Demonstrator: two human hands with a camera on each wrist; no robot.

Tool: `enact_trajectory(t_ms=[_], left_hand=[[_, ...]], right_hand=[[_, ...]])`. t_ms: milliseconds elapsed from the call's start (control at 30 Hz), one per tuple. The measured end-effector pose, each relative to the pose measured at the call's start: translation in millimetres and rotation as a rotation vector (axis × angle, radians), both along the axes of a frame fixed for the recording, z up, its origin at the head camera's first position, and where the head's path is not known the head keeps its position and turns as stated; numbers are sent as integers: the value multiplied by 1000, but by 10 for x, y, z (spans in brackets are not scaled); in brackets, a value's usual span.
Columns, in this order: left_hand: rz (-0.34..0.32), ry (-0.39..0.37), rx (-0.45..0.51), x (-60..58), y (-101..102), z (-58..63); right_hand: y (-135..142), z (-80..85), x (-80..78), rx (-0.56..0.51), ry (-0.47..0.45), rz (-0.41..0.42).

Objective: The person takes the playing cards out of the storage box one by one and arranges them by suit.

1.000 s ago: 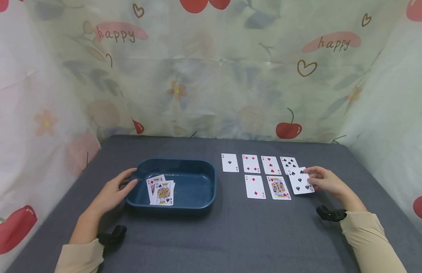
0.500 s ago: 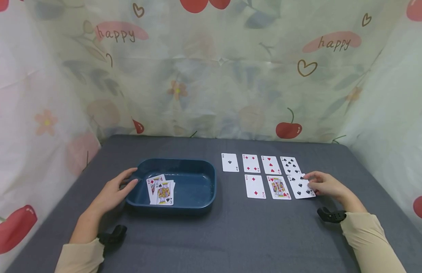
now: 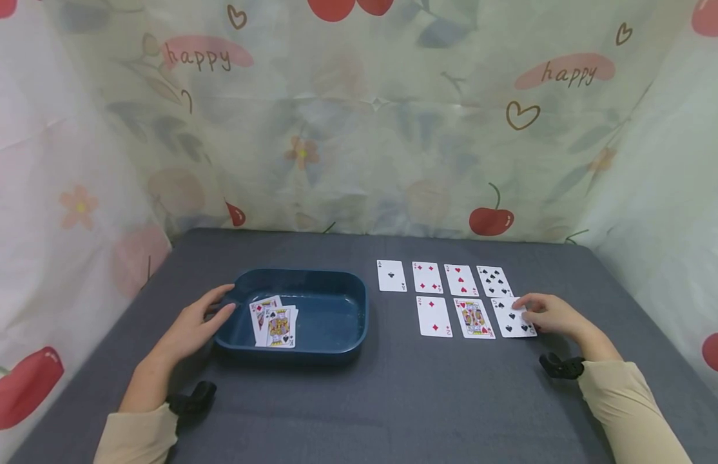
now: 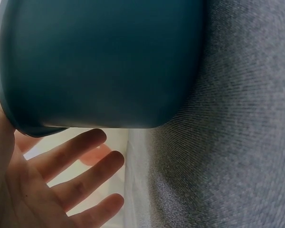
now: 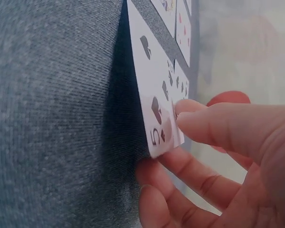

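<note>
While your left hand, fingers spread, touches the left rim of the blue tray, a king of spades lies inside, overlapping a red face card. Further right come the ace of clubs, two of diamonds and a face card of hearts, then the five of spades, its near edge raised, pinched by your right hand.

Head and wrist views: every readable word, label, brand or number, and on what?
"happy", twice: backdrop
"A": back-row clubs card
"4": back-row diamonds card
"2": front-row diamonds card
"5": front-row spades card
"K": top card in tray
Too small or blurred: corner labels on hearts number card, hearts face card and back row's rightmost card.
Lower card in tray: partly covered, label unclear.
No brands legible.
</note>
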State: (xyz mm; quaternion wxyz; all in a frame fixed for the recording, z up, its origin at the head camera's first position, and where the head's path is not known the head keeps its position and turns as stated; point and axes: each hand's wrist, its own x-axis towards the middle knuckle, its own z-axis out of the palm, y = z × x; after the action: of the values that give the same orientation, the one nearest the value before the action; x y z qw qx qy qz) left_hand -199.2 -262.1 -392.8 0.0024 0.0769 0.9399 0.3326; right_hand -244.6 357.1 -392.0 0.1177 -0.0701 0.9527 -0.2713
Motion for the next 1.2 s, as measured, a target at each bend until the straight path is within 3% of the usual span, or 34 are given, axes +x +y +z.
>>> enact_trajectory(t_ms=[467,733,900,1200], left_hand=[[-4,-12,-2,0,8,4],[2,-24,-4,3,17,3],[7,-21,-4,-1,23,5],[12,19,14,-2,87,11]], right_hand=[[-51,17,-7,57,1,10],[-147,124,-25,106,95,-9],[-425,258,-88,69,163,43],[-1175,413,-264,-43,223,219]])
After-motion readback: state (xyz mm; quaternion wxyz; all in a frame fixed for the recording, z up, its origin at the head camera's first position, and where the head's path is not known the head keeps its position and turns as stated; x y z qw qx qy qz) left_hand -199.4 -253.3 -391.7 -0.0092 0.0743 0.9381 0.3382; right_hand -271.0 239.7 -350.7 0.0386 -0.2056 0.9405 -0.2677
